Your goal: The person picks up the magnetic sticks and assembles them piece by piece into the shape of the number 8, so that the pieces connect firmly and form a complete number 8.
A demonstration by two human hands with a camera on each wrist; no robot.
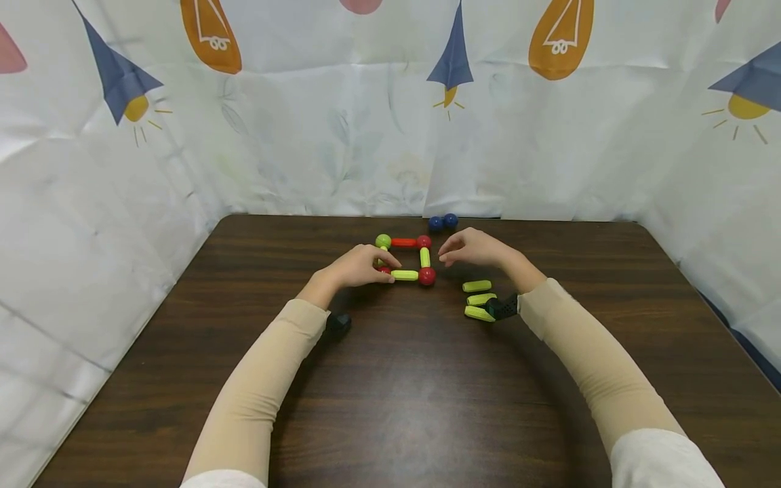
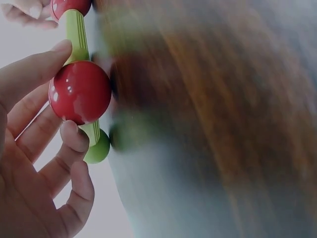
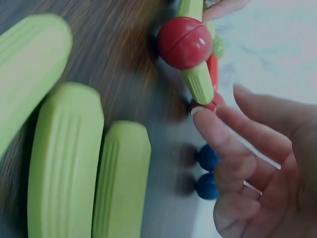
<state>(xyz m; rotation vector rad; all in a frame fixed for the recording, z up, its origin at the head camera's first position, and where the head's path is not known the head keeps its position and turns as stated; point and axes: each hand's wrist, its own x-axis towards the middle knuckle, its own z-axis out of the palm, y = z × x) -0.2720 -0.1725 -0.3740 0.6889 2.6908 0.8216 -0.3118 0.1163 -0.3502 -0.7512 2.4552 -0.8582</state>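
Note:
A flat square of magnetic balls and rods lies on the table. Its corners are a green ball (image 1: pixel 383 240) and three red balls; a red rod (image 1: pixel 403 242) forms the far side and yellow-green rods the others. At the near left corner, my left hand (image 1: pixel 356 267) holds a red ball (image 2: pixel 80 92) between thumb and fingers, with the thumb tip by the adjoining rod (image 2: pixel 77 32). My right hand (image 1: pixel 474 248) hovers just right of the square, fingers loosely bent and holding nothing. Close to its fingertips are the right-hand rod (image 1: pixel 425 257) and the far right red ball (image 1: pixel 424 241).
Three loose yellow-green rods (image 1: pixel 477 286) lie below the right hand, beside its black wrist strap (image 1: pixel 503 308). Two blue balls (image 1: pixel 443 221) sit together at the table's far edge. A patterned white cloth (image 1: pixel 293 135) hangs behind the brown table (image 1: pixel 390 393).

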